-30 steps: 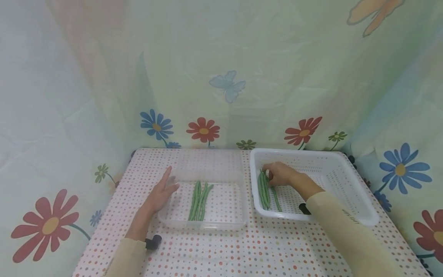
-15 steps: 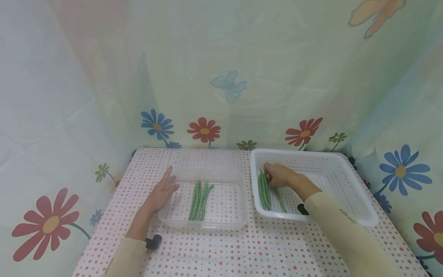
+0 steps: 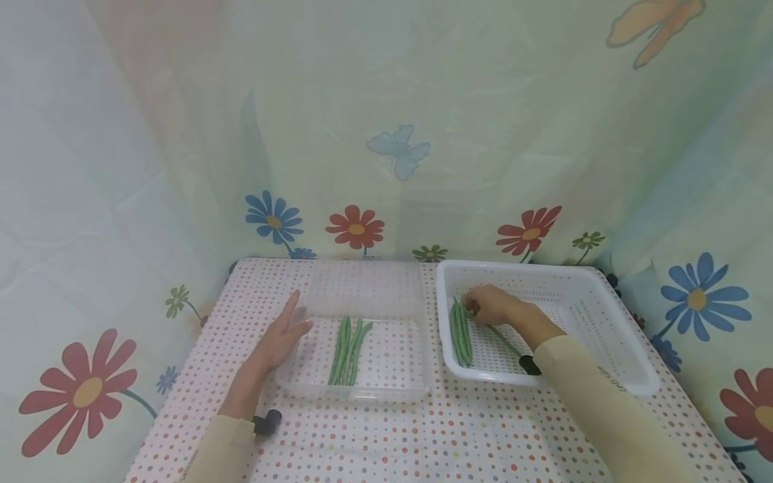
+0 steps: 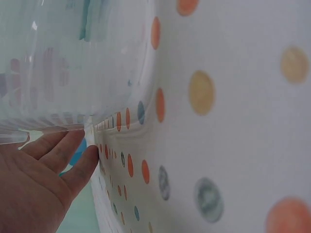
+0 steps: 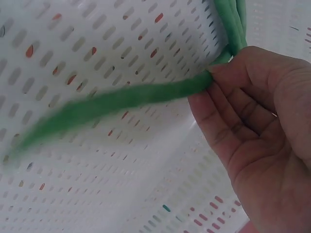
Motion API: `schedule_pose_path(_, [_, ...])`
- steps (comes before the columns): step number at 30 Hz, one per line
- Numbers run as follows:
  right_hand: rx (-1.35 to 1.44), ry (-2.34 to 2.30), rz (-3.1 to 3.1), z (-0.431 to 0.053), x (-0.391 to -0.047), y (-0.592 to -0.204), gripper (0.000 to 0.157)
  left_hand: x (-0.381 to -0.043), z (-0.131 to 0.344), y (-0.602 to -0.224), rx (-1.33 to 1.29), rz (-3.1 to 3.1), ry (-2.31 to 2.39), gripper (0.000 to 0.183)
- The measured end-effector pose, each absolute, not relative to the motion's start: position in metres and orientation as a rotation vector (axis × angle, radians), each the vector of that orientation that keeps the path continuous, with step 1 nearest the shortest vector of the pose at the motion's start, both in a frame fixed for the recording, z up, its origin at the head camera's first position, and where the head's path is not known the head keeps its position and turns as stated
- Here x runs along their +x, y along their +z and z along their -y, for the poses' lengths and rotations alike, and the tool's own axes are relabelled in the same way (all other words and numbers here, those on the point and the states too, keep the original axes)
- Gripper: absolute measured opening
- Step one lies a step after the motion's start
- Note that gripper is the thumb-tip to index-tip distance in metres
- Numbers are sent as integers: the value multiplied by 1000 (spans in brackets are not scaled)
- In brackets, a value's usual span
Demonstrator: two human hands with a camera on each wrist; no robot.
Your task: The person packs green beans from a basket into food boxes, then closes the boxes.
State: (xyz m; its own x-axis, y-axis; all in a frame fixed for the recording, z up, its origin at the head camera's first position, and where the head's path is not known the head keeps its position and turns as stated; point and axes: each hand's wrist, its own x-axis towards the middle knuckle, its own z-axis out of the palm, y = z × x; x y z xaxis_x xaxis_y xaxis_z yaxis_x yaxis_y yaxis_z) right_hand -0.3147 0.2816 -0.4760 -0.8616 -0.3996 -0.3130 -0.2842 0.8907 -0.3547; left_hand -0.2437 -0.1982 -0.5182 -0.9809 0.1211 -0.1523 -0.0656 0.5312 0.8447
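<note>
In the white perforated basket (image 3: 604,322), my right hand (image 3: 492,306) pinches one green bean (image 5: 131,97) near one end between thumb and fingers; its free end stretches away over the basket floor. Several more green beans (image 3: 460,335) lie side by side along the basket's left wall, beside the fingertips. My left hand (image 3: 282,339) is at the left side of a clear plastic container (image 3: 392,391), fingers extended along its wall. Inside that container lies a small bunch of green beans (image 3: 346,352). The left wrist view shows the left fingers (image 4: 63,145) against the container's edge.
A dotted cloth (image 3: 386,443) covers the table beneath both containers. The clear lid (image 3: 365,285) stands at the far side of the clear container. A flowered curtain (image 3: 338,168) closes off the back and both sides.
The bean in my right hand has swung, its free end moving right and toward the right wrist. The left hand and the beans in the clear container have stayed in place.
</note>
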Motion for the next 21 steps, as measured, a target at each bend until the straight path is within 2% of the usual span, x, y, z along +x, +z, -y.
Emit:
schedule_pose_path(7, [-522,-373,-2735,-285,-312,-469,20,-244,198,-519,41,-2584,1428,77])
schedule_pose_path(21, [-455,-523,-2734,-298,-317,-447,30,-244,199,-518,52,-2595,1424,77])
